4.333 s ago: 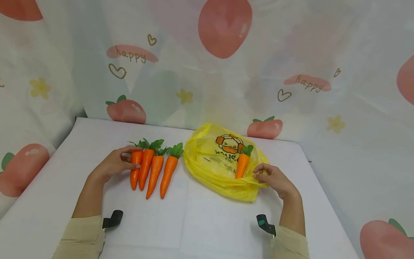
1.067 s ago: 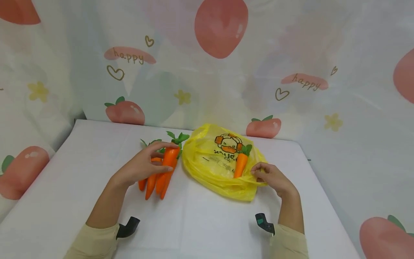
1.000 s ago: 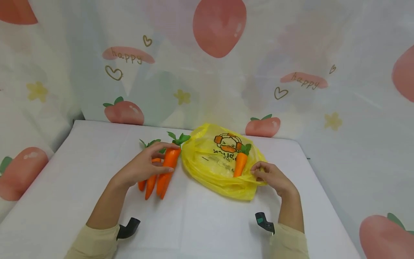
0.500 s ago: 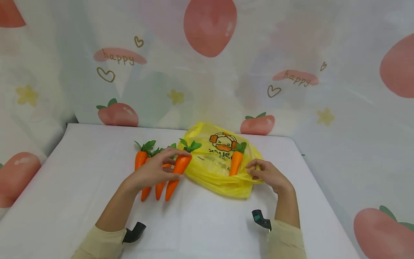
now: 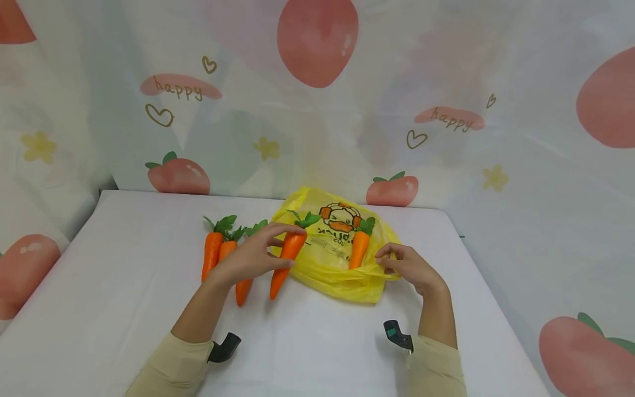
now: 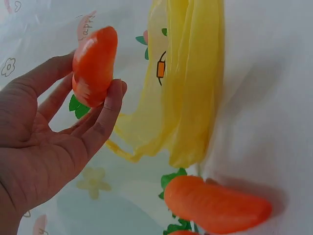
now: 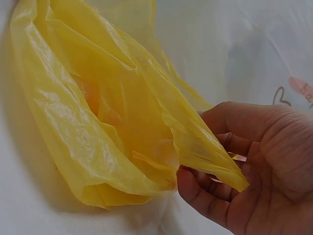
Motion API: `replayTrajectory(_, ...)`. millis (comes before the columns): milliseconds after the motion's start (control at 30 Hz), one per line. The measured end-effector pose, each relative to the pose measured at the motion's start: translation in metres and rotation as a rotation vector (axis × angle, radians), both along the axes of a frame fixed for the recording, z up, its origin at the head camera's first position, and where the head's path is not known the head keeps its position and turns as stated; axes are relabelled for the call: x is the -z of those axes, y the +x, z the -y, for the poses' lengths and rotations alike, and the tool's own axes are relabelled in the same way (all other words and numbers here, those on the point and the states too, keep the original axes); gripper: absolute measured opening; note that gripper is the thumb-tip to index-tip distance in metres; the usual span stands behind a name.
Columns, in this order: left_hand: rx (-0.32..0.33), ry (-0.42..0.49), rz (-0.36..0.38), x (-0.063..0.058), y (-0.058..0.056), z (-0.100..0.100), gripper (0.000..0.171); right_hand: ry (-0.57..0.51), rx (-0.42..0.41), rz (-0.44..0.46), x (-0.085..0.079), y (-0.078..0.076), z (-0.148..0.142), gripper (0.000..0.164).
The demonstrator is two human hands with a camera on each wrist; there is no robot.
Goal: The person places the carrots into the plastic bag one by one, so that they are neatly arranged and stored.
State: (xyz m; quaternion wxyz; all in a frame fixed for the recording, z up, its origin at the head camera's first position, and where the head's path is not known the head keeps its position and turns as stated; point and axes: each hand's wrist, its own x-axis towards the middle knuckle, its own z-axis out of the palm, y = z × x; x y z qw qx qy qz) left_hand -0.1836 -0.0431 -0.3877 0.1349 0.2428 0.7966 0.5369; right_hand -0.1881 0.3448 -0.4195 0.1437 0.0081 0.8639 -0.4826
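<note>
My left hand (image 5: 255, 253) grips an orange carrot (image 5: 289, 252) with green leaves near its top, thumb on one side and fingers on the other. The carrot is held up at the left edge of a yellow plastic bag (image 5: 319, 273), its tip pointing down. My right hand (image 7: 254, 166) pinches the bag's rim at the right, and the bag gapes toward me in the right wrist view. Another carrot (image 5: 359, 249) lies in the bag, its lower end hidden behind the front fold. Behind my left hand lie more carrots on the table, one of them a carrot (image 5: 213, 253) at the far left.
A white-covered table (image 5: 327, 347) carries everything. At its back stands a printed cloth backdrop (image 5: 238, 110) with fruit and hearts. A black camera mount (image 5: 225, 348) sits at my left cuff, another camera mount (image 5: 398, 335) at my right.
My left hand has gone from the leftmost carrot to the right, taken a carrot off the right end of the row and lifted it to the bag. My right hand keeps its hold on the rim.
</note>
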Motion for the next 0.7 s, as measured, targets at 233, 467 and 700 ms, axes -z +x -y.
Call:
replayTrajectory(233, 0.026, 0.011, 0.004, 0.003, -0.006, -0.018, 0.059, -0.004, 0.007, 0.001, 0.0, 0.0, 0.0, 0.019)
replayTrajectory(467, 0.005, 0.039, 0.066, 0.01, -0.014, -0.035, 0.059, -0.012, 0.008, 0.002, -0.001, 0.001, 0.0, 0.02)
replayTrajectory(700, -0.033, 0.028, 0.102, 0.013, -0.023, -0.048, 0.059, -0.018, 0.005, 0.0, 0.0, 0.0, -0.002, 0.02)
